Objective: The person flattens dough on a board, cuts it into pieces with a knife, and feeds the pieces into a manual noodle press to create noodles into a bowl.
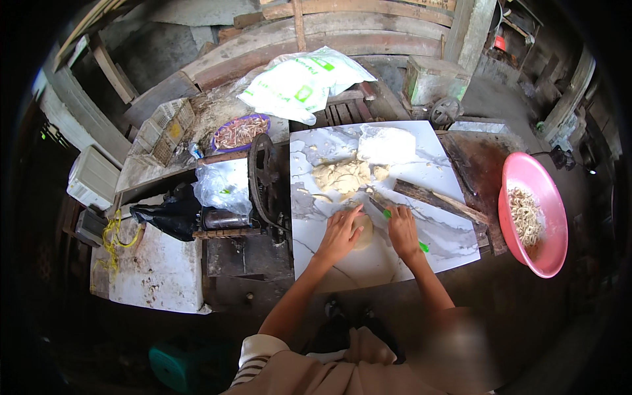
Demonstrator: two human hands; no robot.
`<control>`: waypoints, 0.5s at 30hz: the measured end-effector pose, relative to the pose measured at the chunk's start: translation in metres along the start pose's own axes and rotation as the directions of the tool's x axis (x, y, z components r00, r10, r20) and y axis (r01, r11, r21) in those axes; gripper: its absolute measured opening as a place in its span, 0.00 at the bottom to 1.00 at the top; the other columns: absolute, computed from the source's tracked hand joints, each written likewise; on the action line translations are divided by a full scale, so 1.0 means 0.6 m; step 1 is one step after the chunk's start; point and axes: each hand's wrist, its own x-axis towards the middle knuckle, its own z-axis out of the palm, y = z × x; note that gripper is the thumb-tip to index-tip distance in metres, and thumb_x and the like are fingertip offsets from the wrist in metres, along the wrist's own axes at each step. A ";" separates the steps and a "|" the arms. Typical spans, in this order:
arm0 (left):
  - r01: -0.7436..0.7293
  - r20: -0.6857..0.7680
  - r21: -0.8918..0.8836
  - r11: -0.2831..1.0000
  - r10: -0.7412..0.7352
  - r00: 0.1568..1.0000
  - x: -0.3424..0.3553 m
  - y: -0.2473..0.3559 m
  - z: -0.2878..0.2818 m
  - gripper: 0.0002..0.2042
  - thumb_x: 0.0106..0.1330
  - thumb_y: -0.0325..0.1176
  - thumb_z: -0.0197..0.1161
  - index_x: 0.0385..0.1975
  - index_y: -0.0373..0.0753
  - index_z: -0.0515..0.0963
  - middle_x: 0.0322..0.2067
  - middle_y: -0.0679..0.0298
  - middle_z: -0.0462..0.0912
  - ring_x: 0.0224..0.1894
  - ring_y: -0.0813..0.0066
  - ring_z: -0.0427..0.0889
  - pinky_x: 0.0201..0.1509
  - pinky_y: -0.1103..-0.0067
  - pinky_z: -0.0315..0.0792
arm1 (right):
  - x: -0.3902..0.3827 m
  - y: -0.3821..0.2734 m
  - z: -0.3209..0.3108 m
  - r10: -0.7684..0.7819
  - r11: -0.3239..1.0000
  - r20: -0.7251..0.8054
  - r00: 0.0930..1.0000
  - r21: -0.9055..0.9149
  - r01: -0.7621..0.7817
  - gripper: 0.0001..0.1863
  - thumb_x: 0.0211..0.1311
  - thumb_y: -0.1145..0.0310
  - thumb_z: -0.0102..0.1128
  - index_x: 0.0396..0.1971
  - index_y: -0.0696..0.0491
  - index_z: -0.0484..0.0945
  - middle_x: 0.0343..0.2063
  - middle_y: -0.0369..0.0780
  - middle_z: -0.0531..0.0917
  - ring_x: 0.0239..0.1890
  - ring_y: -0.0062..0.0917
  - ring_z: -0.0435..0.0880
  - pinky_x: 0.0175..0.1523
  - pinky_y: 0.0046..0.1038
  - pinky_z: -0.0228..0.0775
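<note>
My left hand (339, 230) rests on a smooth lump of dough (362, 238), fingers curved over it. My right hand (403, 232) grips a knife with a green handle (422, 247), its blade (376, 205) angled toward the dough. Both are on a marble-patterned white board (316, 250). Just beyond my hands lie a rough mound of dough (339, 176) and small bits, with a white bag of powder (385, 143) behind them. A dark wooden bar (424, 197) lies diagonally on the board's right side.
A pink basin (552, 210) of pale strips stands right; a purple tray (241, 131) of strips sits back left beside plastic crates (158, 138). A machine with an iron wheel (263, 184) adjoins the board's left. White sacks (299, 82) lie behind. A teal stool (172, 365) is below.
</note>
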 end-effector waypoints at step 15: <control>0.031 -0.052 -0.119 0.992 -0.037 0.998 -0.012 0.015 0.013 0.29 0.59 0.28 0.58 0.62 0.39 0.58 0.49 0.59 0.75 0.47 0.59 0.71 0.57 0.66 0.62 | -0.004 0.022 -0.027 -0.097 0.906 -0.003 0.995 0.414 0.089 0.19 0.63 0.72 0.50 0.50 0.60 0.56 0.35 0.60 0.73 0.38 0.57 0.74 0.40 0.47 0.66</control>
